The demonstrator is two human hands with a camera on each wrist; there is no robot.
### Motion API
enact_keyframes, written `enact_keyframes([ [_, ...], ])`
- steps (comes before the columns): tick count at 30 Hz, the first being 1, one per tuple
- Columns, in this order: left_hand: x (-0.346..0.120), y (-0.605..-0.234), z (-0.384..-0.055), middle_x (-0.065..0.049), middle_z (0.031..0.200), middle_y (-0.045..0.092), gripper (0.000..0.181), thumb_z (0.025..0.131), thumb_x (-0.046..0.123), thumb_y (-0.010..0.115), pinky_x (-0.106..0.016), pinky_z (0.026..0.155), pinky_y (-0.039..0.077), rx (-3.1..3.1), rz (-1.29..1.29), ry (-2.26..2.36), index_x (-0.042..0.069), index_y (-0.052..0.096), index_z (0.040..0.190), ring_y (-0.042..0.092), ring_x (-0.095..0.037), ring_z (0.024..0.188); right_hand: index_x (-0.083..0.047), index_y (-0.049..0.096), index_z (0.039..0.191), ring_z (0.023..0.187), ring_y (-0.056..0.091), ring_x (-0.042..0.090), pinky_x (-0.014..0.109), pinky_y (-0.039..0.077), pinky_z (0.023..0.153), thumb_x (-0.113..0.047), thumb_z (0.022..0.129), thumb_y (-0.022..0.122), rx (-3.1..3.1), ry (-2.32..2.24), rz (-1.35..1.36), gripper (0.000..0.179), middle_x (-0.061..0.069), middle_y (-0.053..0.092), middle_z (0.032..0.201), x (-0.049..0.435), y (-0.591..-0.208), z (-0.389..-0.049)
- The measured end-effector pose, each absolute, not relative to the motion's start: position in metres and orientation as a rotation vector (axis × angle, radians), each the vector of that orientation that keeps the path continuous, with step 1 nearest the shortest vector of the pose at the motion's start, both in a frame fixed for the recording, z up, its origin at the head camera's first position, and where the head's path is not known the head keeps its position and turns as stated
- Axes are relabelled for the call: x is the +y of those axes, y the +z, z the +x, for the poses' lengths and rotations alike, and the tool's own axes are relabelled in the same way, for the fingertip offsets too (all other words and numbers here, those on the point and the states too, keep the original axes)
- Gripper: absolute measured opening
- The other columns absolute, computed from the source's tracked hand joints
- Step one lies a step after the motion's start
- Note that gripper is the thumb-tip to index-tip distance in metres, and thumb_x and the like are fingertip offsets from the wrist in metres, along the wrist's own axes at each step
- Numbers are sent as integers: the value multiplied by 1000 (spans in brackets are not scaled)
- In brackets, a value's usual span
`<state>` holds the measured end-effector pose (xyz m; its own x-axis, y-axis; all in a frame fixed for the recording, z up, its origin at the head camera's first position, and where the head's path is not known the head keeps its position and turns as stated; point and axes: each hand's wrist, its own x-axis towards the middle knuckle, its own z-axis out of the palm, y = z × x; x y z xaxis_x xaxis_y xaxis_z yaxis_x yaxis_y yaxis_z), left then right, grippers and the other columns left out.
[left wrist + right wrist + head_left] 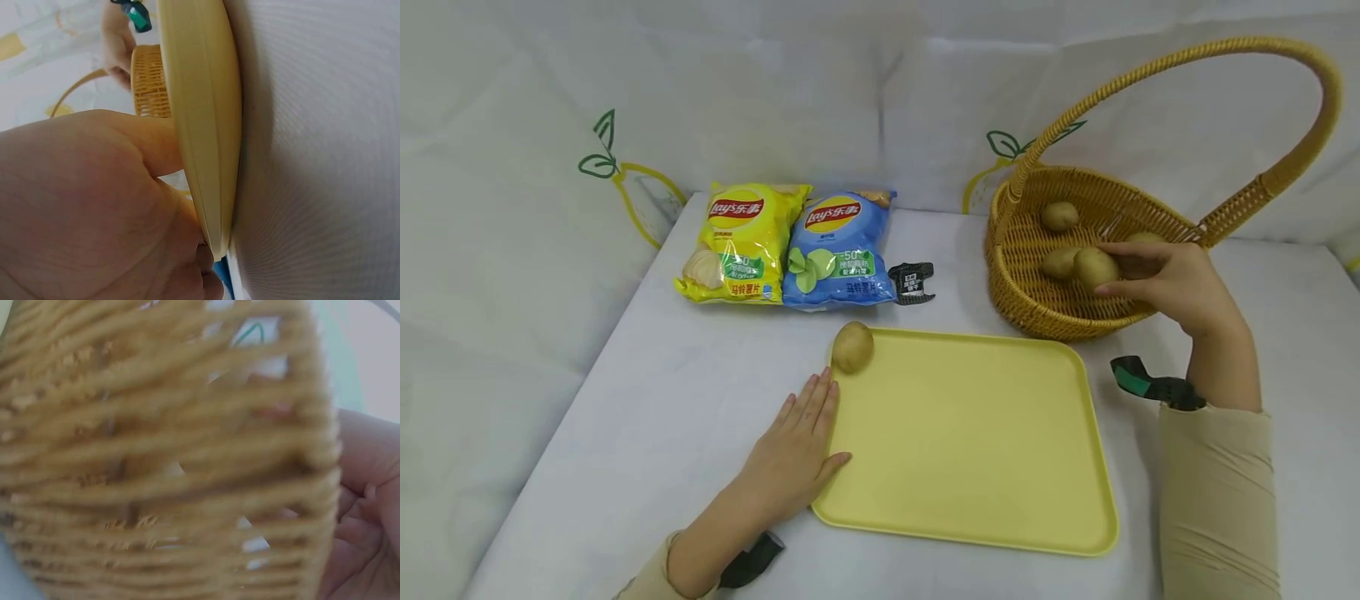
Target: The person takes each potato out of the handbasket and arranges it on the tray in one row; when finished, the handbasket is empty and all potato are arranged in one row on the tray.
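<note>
Over the wicker basket (1022, 296), my right hand (1180, 279) pinches a potato (1096, 269) between thumb and fingers. More potatoes lie on the basket floor, one (1060, 217) towards the back and another (1058, 262) beside the held one. The basket's woven wall (169, 456) fills most of the right wrist view and hides the held potato there. My left hand (793, 454) rests with straight fingers on the left edge of the yellow tray (970, 442). A single potato (853, 347) sits at the tray's back left corner, just beyond those fingertips.
Behind the tray lie a yellow chip bag (741, 242) and a blue chip bag (838, 250), side by side. A small black packet (912, 283) is right of them. The basket's tall handle (1210, 50) arches above it. White cloth (625, 417) covers the table.
</note>
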<state>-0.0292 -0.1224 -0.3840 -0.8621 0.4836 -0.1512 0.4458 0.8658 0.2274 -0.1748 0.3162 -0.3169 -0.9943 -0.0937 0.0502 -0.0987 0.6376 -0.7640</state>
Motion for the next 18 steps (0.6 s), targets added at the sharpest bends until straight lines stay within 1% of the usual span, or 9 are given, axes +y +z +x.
enact_keyframes([
  [13,-122,-383,-31,-22,155,5,76,97,38,50,-48,112,16,2842,723,229,-9,16,147,7,-33,143,-6,65,122,83,65,-2,13,50,64,-4,73,80,-2750,1476,235,52,-19,68,94,292,-301,-171],
  [18,-122,-383,-30,-21,155,5,77,96,39,50,-47,112,17,2833,715,220,-8,16,147,7,-33,143,-6,63,124,86,66,1,16,52,67,-1,75,78,-2700,1593,256,52,-15,66,105,282,-297,-166],
])
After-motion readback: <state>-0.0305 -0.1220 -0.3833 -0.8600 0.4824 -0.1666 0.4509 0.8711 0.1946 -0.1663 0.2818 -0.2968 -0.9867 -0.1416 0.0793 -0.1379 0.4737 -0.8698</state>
